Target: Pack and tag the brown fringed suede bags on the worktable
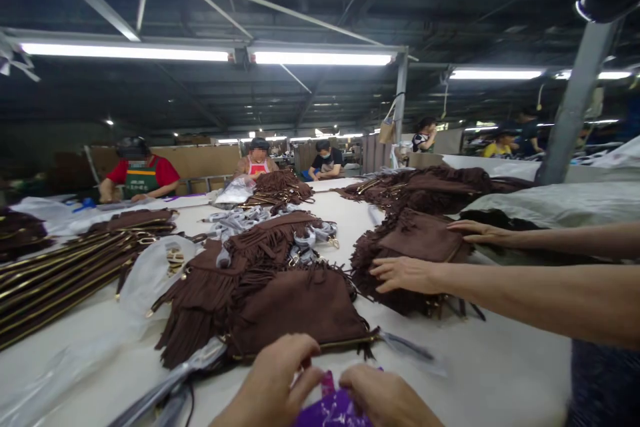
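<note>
At the bottom of the head view, my left hand (280, 377) has its fingers curled and its thumb against the edge of a shiny purple plastic piece (333, 411). My right hand (383, 395) bends its fingers over the other side of that piece. The lower part of both hands is cut off by the frame. Just beyond them lies a brown fringed bag (300, 307) with a gold zipper along its near edge. Wrapped grey straps (197, 357) stick out at its left. More fringed brown bags (215, 290) overlap behind it.
From the right, another person's two hands (407, 273) rest on a brown bag pile (410, 237). Long zippered brown pieces (65, 267) and clear plastic (155, 273) lie left. Co-workers (143, 177) sit across the white table (480, 360). A post (575, 103) stands right.
</note>
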A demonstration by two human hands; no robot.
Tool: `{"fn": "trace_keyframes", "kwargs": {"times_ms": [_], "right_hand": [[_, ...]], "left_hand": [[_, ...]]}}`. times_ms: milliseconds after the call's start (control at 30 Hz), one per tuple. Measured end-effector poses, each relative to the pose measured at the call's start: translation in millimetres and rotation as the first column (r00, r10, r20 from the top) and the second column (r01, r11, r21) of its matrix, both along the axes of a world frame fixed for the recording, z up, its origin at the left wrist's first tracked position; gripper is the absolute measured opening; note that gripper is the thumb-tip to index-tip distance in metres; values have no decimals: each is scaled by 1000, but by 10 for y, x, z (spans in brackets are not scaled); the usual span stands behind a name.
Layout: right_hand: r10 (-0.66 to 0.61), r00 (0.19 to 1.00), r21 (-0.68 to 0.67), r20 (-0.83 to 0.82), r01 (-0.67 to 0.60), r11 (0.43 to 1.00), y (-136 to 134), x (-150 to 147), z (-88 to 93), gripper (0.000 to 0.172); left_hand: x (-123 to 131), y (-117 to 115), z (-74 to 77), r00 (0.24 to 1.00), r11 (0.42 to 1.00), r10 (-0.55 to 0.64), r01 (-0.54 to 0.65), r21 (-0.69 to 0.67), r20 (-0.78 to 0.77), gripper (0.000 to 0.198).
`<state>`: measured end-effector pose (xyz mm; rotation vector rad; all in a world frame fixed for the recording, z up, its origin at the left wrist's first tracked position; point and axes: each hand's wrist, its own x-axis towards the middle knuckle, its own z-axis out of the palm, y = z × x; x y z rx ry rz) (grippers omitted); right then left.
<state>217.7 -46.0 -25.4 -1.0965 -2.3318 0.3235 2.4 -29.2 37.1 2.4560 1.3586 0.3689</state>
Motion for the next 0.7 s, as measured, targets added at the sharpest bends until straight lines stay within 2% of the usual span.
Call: {"fn": "trace_keyframes", "kwargs": {"times_ms": [67, 100, 200, 367, 467, 567, 700], "right_hand": [[-27, 998, -84, -56, 22, 996, 32, 109, 99, 21], [-51, 994, -144, -100, 36, 989, 46, 149, 132, 24], [-112, 978, -278, -177, 59, 959, 95, 208, 183, 25], [-53, 971, -250, -232, -6, 968, 220, 162, 307, 22], [-62, 961, -321, -270, -29, 947, 316, 100, 410, 21], [-74, 967, -392, -245, -29, 919, 425, 17, 470, 22], [13, 981, -347, -193, -81, 935, 560, -151, 575, 19]], "left_hand": [[-155, 165, -80, 982, 984, 101, -75, 160, -160, 32], [-224, 254, -115, 961, 977, 113, -62, 203, -252, 33], [-360, 495, -124, 912, 977, 85, 3, 214, -401, 15], [-360, 733, 185, 936, 952, 147, -45, 304, -321, 21], [-315, 813, 336, 949, 933, 165, -61, 356, -270, 19], [-302, 863, 370, 952, 930, 166, -65, 361, -257, 18], [-388, 904, 360, 966, 951, 132, -61, 302, -222, 19]]}}
